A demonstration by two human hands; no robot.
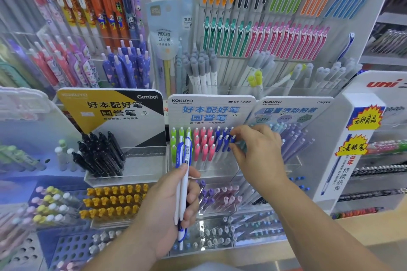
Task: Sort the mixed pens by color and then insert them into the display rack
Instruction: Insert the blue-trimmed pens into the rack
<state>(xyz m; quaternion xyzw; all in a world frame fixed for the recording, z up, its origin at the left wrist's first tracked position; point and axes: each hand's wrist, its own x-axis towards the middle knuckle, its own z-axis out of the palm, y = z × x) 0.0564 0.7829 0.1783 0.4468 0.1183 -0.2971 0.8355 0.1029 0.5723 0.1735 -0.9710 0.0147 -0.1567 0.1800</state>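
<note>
Pens (184,154), blue-and-white, clip type: a small bundle stands roughly upright in the left hand (167,211), with fingers and thumb curled round the mid-barrels. One further blue pen (233,138) is at the right hand (257,156), thumb and fingertips pinching its upper end at the right edge of the blue column (221,141) in the display rack (211,104). Whether that pen is fully seated cannot be told.

Immediately left of the pinch stand the pink pens (204,143), then the green pens (176,136), the latter just behind the tops of the held bundle. Right of the pinch, partly hidden by the hand, lilac pens (293,141) fill the neighbouring rack. Well left of the left-hand grip stand black pens (99,154).

Assessment: the pens appear light, rigid and smooth-barrelled, and are likely to slide against one another in a loose bundle. Each is best taken singly by the upper barrel, below the clip, leaving the tip free to find its hole. Clips may snag neighbouring pens in the tightly packed column.
</note>
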